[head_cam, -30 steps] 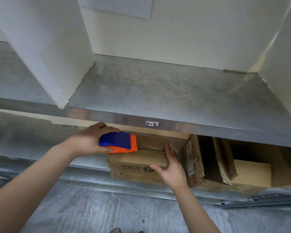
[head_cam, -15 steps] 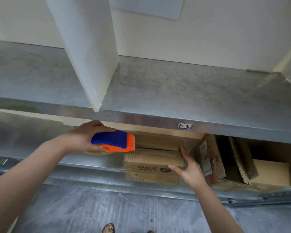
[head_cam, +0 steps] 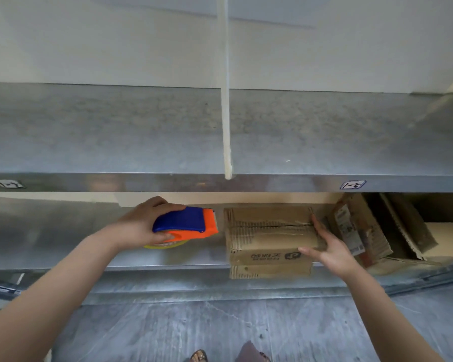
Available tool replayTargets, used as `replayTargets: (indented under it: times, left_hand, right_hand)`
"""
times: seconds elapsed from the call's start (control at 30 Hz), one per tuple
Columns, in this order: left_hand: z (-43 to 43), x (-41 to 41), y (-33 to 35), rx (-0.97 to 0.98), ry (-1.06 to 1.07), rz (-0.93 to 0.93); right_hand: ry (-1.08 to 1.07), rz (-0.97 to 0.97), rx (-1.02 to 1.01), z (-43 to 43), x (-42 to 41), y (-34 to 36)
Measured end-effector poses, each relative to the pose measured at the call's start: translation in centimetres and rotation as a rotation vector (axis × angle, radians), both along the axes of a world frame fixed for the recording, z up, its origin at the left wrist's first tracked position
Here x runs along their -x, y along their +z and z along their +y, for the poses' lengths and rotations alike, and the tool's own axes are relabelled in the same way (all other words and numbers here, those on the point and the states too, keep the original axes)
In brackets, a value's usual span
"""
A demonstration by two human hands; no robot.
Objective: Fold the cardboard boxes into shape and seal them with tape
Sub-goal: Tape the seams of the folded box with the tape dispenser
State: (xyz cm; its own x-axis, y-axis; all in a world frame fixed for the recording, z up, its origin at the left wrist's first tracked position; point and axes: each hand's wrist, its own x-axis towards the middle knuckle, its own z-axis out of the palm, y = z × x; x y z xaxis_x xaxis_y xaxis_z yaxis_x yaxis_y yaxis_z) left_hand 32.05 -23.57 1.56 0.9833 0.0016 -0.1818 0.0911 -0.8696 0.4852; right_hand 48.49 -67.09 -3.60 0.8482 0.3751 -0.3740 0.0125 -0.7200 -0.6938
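Observation:
A closed brown cardboard box (head_cam: 268, 232) sits on the lower metal shelf (head_cam: 63, 231), its front face overhanging the shelf edge. My right hand (head_cam: 327, 249) holds the box's right end, fingers along the top and thumb on the front. My left hand (head_cam: 141, 226) grips a blue and orange tape dispenser (head_cam: 186, 223) with a yellowish tape roll under it. The dispenser hovers just left of the box, a small gap between them.
Opened, torn cardboard boxes (head_cam: 372, 231) stand to the right on the same shelf. The upper metal shelf (head_cam: 115, 131) juts out above, split by a white divider (head_cam: 226, 113), with a label (head_cam: 352, 184) on its edge. A sandalled foot (head_cam: 199, 356) shows on the grey floor.
My left hand has drawn the dispenser leftward off the box's top, so it now sits clear of the box's left end. The camera view has swung left.

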Motion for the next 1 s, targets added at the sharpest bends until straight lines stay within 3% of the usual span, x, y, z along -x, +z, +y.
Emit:
replayTargets:
  times: [0.6, 1.0]
  left_hand:
    - [-1.3, -1.6, -2.2, -0.002, -0.02, 0.055]
    - [1.1, -0.2, -1.7, 0.011, -0.108, -0.03]
  right_hand:
    - [0.0, 0.011, -0.035, -0.1, -0.1, -0.4]
    - [0.022, 0.029, -0.08, -0.4, -0.6, -1.0]
